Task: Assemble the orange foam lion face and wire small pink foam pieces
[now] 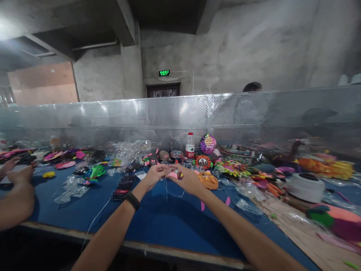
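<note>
Above the blue table (169, 226), my left hand (155, 176) and my right hand (186, 180) meet. Between them is a small, mostly pink craft piece (175, 174) with some other colours; its kind is hard to make out. My right hand wraps its right side, and the fingertips of my left hand pinch its left edge. A thin white string (166, 190) hangs below the piece. My left wrist wears a black band. Just right of my right hand lies an orange animal-face foam piece (208, 180). Two pink strips (202, 206) lie beneath my right forearm.
Left of my hands lies a phone (124, 187) with a white cable. A water bottle (190, 146) stands behind, by the perforated metal partition (175, 113). Colourful foam crafts and plastic bags spread across the back. A white roll (306, 190) stands right. Another person's hands (19, 171) work far left.
</note>
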`<action>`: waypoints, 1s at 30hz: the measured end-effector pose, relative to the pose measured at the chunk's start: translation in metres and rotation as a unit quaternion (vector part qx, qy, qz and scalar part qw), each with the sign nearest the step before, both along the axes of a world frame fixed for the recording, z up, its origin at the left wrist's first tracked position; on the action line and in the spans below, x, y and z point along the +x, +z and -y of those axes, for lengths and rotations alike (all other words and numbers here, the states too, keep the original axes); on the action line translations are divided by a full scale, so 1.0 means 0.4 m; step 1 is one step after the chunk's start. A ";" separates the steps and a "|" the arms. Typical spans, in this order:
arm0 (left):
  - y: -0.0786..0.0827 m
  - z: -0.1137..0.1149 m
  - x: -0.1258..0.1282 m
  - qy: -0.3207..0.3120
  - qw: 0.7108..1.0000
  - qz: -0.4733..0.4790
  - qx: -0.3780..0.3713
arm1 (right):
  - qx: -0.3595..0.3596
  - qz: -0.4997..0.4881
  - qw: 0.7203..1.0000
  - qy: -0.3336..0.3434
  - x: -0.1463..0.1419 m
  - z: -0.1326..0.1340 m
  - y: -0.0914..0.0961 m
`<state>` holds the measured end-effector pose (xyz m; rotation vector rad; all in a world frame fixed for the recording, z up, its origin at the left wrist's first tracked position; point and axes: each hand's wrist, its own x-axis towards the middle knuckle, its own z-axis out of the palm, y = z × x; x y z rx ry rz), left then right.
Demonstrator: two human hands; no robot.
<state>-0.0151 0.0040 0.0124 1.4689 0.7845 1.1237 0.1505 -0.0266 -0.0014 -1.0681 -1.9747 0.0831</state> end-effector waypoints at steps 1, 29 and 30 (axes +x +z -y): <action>-0.001 -0.001 -0.001 0.002 1.000 0.000 0.000 | 0.007 0.002 1.000 -0.001 0.002 -0.003 -0.002; -0.011 -0.009 -0.009 -0.062 0.996 0.041 -0.047 | 0.096 0.088 0.986 -0.104 0.013 -0.018 -0.016; -0.013 -0.009 -0.009 -0.063 0.996 0.043 -0.051 | 0.096 0.086 0.986 -0.102 0.013 -0.019 -0.018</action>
